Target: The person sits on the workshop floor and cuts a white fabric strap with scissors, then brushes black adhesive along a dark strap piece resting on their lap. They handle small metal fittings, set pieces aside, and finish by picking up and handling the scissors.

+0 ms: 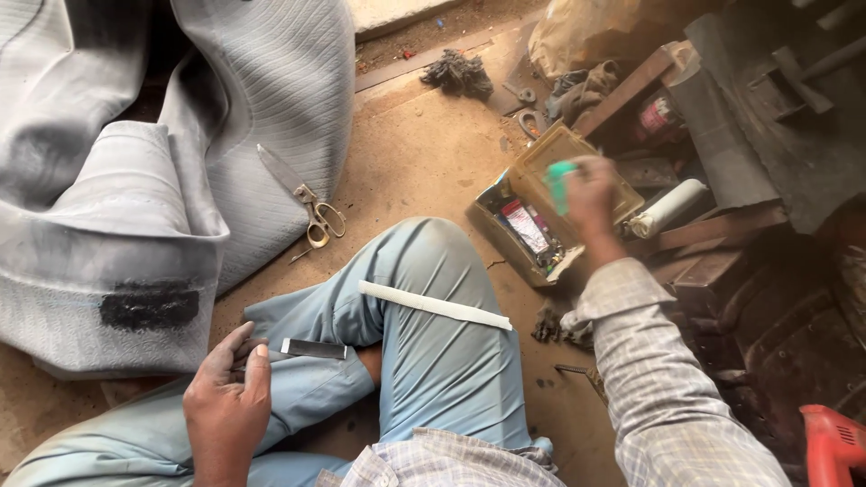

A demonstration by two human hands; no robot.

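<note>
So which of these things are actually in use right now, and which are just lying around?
In use:
- small metal blade in the left hand
- green object in the right hand, over the open box
- white strip across the knee

Lying about:
- scissors
- grey rubber tube
- white roll
- red tool

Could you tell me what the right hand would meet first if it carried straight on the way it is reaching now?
Probably the open yellowish box: the right hand, holding a green object, reaches over it, though its height above the box is unclear.
</note>
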